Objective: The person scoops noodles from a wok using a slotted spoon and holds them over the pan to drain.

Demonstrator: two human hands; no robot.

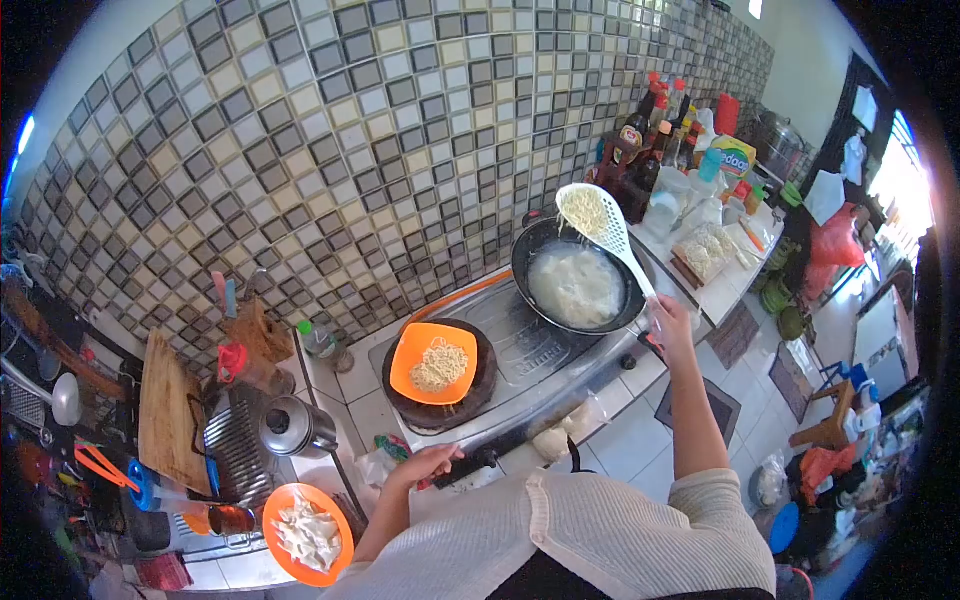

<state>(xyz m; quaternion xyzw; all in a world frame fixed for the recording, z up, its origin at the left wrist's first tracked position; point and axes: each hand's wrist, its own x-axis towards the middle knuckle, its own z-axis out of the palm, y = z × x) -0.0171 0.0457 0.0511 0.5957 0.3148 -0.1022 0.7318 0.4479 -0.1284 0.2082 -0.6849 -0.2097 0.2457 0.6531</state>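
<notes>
My right hand [670, 325] is wrapped round the handle of a white slotted spoon [622, 243]. Noodles [583, 212] lie in its bowl, a few strands hanging off the edge, above the far side of a black frying pan [520, 270]. Cloudy, foamy liquid [575, 285] fills the pan on the right burner. Near the stove's front edge, my left hand [428, 465] holds nothing, its fingers stretched out towards a knob [484, 458]. Beyond it an orange square bowl [405, 352] with a heap of noodles [440, 367] sits on the left burner.
At my lower left stands an orange plate [340, 527] with pale folded pieces [308, 533]. A lidded metal pot [290, 428], a cutting board [170, 410] and a dish rack [240, 455] are on the left. Sauce bottles [650, 130] and a noodle packet [708, 250] crowd the right counter.
</notes>
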